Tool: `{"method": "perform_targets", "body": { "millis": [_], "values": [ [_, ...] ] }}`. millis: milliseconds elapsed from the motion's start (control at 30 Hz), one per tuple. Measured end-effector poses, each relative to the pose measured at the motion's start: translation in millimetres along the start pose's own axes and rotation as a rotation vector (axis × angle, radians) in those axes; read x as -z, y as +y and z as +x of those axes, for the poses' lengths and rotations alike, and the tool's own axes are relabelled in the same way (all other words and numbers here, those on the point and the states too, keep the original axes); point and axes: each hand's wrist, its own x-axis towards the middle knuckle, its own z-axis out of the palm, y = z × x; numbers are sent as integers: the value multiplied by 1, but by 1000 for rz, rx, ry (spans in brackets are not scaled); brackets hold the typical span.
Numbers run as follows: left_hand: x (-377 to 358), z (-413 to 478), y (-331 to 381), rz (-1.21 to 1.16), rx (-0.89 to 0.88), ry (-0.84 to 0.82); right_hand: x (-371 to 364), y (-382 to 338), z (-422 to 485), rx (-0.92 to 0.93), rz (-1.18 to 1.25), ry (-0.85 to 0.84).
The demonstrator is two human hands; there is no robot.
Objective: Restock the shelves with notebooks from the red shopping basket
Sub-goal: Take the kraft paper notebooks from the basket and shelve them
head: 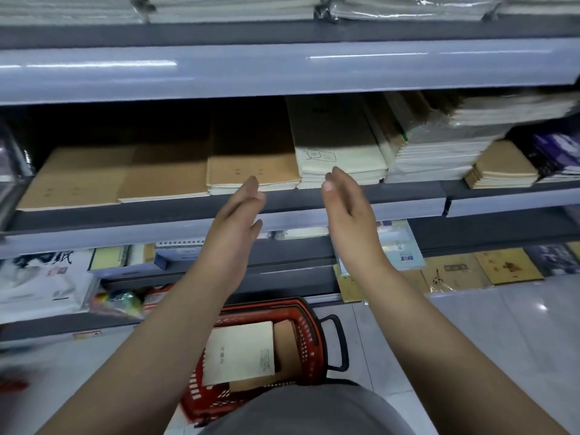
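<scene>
Notebooks (241, 351) lay in the red shopping basket (309, 337) on the floor at 6 o'clock, a cream one on top. Both arms reached forward toward the middle shelf (188, 211) at 12 o'clock. The left hand (240, 211) and right hand (346, 199) were held edge-on, palms facing each other, fingers straight and relaxed, gripping nothing, their fingertips just before the kraft stack (251, 171) and cream stack (342, 155).
</scene>
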Motion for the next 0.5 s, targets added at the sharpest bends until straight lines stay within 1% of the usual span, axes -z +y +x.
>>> {"method": "perform_targets", "body": {
  "millis": [67, 167, 300, 500],
  "values": [
    [16, -15, 2, -13, -6, -21, -14, -3, -16, 4, 4, -6],
    [38, -34, 2, -30, -9, -6, -36, -7, -38, -4, 17, -15],
    [68, -59, -6, -49, 18, 6, -63, -1, -63, -59, 39, -36],
    [104, -87, -21, -58, 52, -19, -95, 10, -94, -110, 44, -89]
  ]
}}
